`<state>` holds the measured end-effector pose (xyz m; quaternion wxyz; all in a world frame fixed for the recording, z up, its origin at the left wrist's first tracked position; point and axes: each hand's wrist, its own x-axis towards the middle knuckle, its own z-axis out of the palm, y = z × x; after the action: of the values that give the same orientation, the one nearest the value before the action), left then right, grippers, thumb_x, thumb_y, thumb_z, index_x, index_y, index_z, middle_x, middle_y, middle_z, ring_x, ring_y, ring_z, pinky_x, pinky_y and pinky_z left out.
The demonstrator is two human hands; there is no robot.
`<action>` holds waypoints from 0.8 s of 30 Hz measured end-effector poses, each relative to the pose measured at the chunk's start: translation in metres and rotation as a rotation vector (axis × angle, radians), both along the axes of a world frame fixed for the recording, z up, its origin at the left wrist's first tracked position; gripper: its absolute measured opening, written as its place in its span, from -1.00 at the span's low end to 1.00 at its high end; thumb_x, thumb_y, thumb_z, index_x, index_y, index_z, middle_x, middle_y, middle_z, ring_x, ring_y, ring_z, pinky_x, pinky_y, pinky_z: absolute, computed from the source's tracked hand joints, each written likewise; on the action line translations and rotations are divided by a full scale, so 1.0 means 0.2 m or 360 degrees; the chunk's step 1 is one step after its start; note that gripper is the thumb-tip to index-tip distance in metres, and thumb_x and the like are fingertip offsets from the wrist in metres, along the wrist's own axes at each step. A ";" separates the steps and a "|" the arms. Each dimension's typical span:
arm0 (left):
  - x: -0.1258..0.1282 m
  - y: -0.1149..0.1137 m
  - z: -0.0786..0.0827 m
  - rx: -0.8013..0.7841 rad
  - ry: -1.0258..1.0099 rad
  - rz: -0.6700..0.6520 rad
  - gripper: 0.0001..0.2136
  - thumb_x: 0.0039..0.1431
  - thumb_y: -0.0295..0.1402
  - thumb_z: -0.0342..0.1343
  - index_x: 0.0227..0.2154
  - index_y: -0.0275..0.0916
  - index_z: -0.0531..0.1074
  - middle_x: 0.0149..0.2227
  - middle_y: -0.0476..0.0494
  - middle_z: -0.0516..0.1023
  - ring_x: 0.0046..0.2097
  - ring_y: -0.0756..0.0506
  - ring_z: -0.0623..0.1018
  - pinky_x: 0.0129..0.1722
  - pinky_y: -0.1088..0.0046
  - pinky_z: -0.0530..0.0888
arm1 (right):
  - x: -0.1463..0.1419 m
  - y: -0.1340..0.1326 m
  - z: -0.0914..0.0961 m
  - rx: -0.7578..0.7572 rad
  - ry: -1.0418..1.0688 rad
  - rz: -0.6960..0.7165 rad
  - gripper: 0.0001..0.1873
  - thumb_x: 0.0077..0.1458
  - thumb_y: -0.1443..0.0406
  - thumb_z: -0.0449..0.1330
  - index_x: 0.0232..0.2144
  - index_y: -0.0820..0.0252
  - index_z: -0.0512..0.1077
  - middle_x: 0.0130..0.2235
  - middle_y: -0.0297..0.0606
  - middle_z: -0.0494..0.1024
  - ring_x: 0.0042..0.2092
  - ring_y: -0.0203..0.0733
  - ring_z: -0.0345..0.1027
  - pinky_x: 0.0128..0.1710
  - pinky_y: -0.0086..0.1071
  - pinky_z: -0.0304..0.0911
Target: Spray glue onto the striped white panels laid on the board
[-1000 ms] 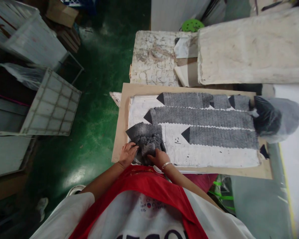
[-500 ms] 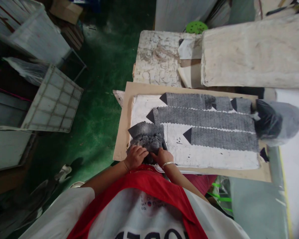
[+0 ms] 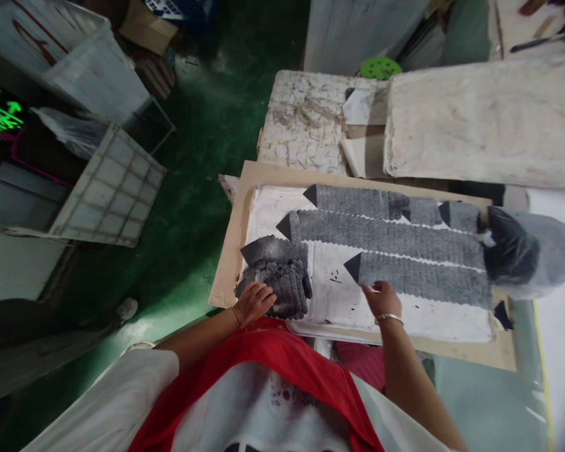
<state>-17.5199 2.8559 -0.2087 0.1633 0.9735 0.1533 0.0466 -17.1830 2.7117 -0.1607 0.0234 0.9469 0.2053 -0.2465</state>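
At the near left of a white board (image 3: 329, 285), a bunched stack of dark grey, ribbed-looking pieces (image 3: 282, 285) lies in a crumpled heap. My left hand (image 3: 255, 304) rests on its lower left edge, fingers laid together over it. Farther right, my right hand (image 3: 382, 301) hovers by the lower left end of the nearest row of overlapping grey pieces (image 3: 424, 276), thumb and fingers apart. That row ends in a black pointed tip (image 3: 353, 268). Two more overlapping rows, the middle row (image 3: 386, 235) and the far row (image 3: 353, 199), lie beyond it with jagged edges.
A tan sheet (image 3: 230, 270) lies under the white board. Behind stand a stained board (image 3: 306, 119) and a thick pale slab (image 3: 484, 119). A plastic-wrapped bundle (image 3: 546, 248) sits at the right end. A white crate (image 3: 113, 188) stands on the green floor at left.
My right hand has left the bunched stack and moved right to the nearest row's tip. My left hand stays at the stack, whose near part is now uncovered.
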 end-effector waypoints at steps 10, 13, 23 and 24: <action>0.03 -0.02 0.01 0.0033 0.0019 0.0341 -0.67 0.21 -0.49 -0.04 0.00 -0.12 0.41 -0.15 -0.20 0.51 -0.10 -0.18 0.49 -0.10 0.23 0.41 | 0.44 0.03 -0.11 -0.0218 -0.0127 -0.0235 -0.54 0.18 0.09 0.21 0.00 0.29 0.38 0.05 -0.07 0.42 0.05 -0.03 0.34 0.03 -0.08 0.27; 0.06 -0.01 0.05 0.0167 -0.0132 0.0454 -0.71 0.22 -0.42 0.00 -0.01 -0.10 0.40 -0.18 -0.18 0.52 -0.15 -0.19 0.50 -0.14 0.21 0.41 | 0.48 0.00 -0.11 -0.0204 -0.0039 -0.0208 -0.61 0.22 0.10 0.18 -0.06 0.29 0.41 -0.06 -0.15 0.50 -0.07 -0.12 0.42 -0.06 -0.14 0.34; 0.80 -0.03 0.10 -0.0285 -0.0078 -0.0012 -0.70 0.16 -0.43 0.03 -0.03 -0.18 0.39 0.00 -0.23 0.45 0.04 -0.19 0.44 0.05 0.18 0.41 | 0.51 -0.12 -0.12 0.0193 0.0095 0.0020 -0.63 0.18 0.13 0.22 -0.08 0.28 0.41 -0.01 -0.14 0.45 -0.03 -0.10 0.38 -0.03 -0.14 0.30; 0.93 -0.03 0.08 -0.0352 -0.0038 -0.0061 -0.67 0.13 -0.46 0.05 -0.02 -0.20 0.38 0.03 -0.25 0.43 0.06 -0.19 0.43 0.08 0.18 0.40 | 0.50 -0.13 -0.13 0.0242 0.0125 0.0030 -0.59 0.17 0.12 0.22 -0.05 0.29 0.39 -0.03 -0.13 0.47 -0.06 -0.11 0.40 -0.06 -0.17 0.31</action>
<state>-17.3340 2.8496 -0.1933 0.2724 0.9516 0.1369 0.0379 -17.0821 2.6848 -0.1860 -0.0542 0.9336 0.2330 -0.2668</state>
